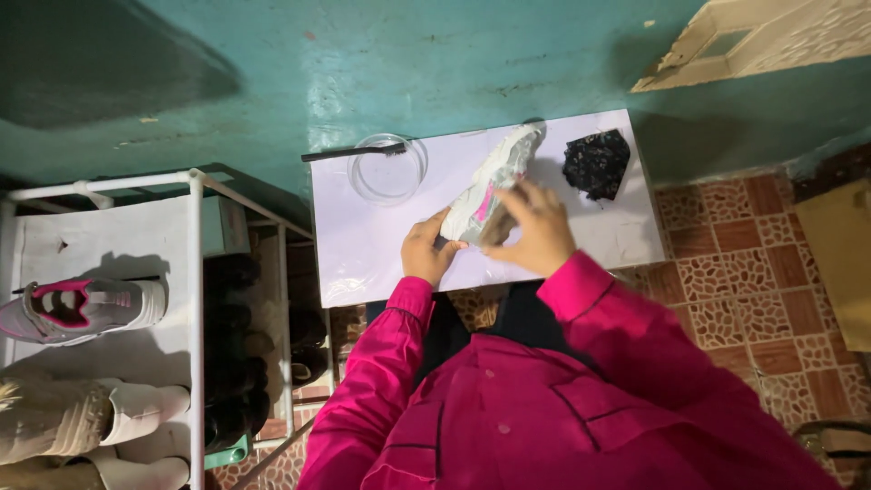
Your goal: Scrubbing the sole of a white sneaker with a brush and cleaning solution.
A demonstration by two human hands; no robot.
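A grey-white sneaker [497,175] with a pink stripe lies tilted on the small white table [381,245], toe pointing away from me. My left hand [426,248] grips its heel end. My right hand [535,222] holds its side from the right, fingers over the pink stripe. Both sleeves are bright pink. A clear glass bowl [388,169] stands at the table's far left with a black brush [356,152] laid across its rim. A black crumpled cloth [596,163] rests on the table's far right corner.
A white shoe rack [192,272] stands to the left, with a matching grey and pink sneaker [77,308] and pale boots [82,417] on top, and dark shoes on lower shelves. The teal wall lies beyond the table. Patterned brown tiles [753,281] cover the floor at right.
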